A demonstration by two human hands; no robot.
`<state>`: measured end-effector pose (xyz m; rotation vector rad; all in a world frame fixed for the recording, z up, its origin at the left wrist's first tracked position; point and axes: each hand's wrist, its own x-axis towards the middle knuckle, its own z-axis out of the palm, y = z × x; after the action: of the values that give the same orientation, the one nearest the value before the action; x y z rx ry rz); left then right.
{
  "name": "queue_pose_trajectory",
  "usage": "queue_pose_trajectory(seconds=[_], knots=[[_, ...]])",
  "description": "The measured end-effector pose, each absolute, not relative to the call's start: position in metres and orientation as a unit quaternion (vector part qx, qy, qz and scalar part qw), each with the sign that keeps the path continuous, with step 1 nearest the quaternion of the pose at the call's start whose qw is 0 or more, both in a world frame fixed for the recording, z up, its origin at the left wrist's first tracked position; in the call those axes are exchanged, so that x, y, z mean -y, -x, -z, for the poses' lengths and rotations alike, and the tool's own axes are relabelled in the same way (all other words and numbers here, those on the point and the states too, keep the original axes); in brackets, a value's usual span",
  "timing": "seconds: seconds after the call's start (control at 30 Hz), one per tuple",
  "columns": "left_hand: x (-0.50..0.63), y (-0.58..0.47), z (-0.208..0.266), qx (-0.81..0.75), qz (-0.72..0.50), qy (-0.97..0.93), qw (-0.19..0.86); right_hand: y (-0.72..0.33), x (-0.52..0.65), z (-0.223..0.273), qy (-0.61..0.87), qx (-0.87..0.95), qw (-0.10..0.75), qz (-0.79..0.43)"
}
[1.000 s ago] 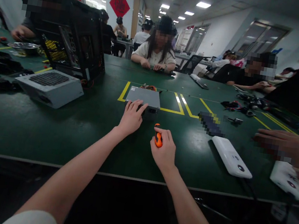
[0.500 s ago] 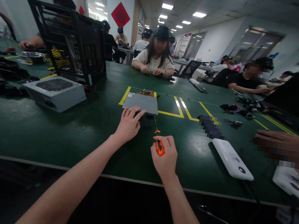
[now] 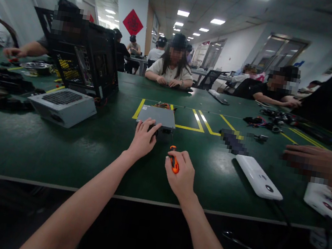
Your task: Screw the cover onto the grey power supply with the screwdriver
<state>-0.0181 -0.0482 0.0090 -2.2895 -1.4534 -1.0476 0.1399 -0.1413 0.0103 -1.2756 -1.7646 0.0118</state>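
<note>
A grey computer power supply (image 3: 161,117) lies on the green table in front of me, with coloured cables (image 3: 163,105) behind it. My left hand (image 3: 144,138) grips its near side, fingers spread over the top edge. In my right hand (image 3: 181,171) is an orange-and-black screwdriver (image 3: 174,164), gripped by its handle. The thin shaft points up at the lower right corner of the power supply's near face; whether the tip touches a screw is too small to tell.
A larger power supply (image 3: 63,107) and a black computer case (image 3: 83,57) stand at left. At right lie a dark blurred-out object (image 3: 233,142), a white device (image 3: 259,177) and cables (image 3: 263,123). Another person's hand (image 3: 315,164) reaches in from the right; a person (image 3: 172,66) sits opposite.
My right hand and the screwdriver have shifted slightly left, and the handle stands a little more upright. The left hand stays on the power supply. At far left, another person's hand has moved left.
</note>
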Motion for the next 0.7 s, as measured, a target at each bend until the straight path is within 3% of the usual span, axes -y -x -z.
queue_pose_trajectory(seconds=[0.17, 0.4, 0.7], knots=[[0.045, 0.018, -0.009, 0.554, 0.387, 0.724, 0.141, -0.141, 0.142, -0.009, 0.543, 0.680, 0.487, -0.073], [0.036, 0.029, -0.008, 0.518, 0.384, 0.755, 0.121, -0.143, 0.144, -0.011, 0.514, 0.723, 0.461, 0.002], [0.044, 0.030, -0.007, 0.491, 0.386, 0.771, 0.123, -0.146, 0.148, -0.007, 0.515, 0.689, 0.510, 0.004]])
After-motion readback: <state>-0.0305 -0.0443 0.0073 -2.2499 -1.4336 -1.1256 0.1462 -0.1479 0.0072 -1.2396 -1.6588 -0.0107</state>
